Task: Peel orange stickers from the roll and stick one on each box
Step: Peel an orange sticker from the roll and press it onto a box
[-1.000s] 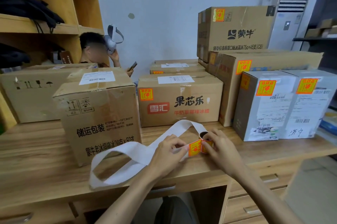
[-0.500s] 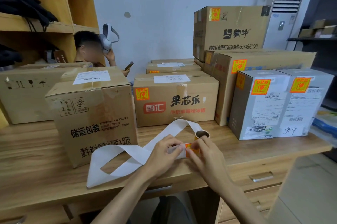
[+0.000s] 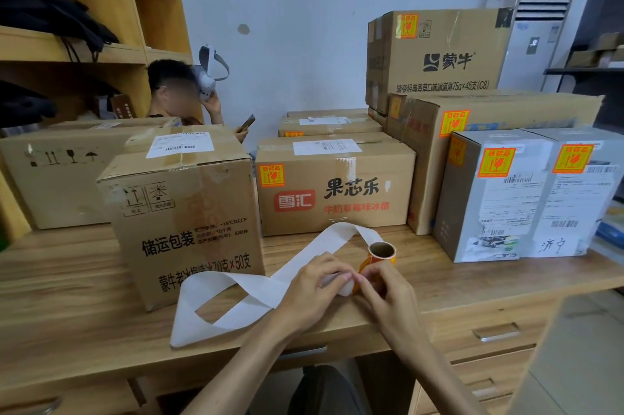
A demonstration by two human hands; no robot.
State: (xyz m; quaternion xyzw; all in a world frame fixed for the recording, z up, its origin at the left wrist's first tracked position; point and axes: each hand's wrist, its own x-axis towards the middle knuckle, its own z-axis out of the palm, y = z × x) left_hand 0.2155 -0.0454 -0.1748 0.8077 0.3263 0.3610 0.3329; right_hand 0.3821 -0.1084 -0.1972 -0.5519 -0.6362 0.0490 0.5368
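Wooden table carried cardboard boxes. Left hand pinched the white backing strip; right hand pinched an orange sticker on it, near the roll.

light: even, soft indoor, moderately bright | shadows: faint, under boxes | glare: none | distortion: wide-angle bowing at edges | blur: slight softness at corners, center sharp

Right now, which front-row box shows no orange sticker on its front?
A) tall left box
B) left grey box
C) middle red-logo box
A: the tall left box shows only print on its front, while the red-logo box and the left grey box each carry an orange sticker.
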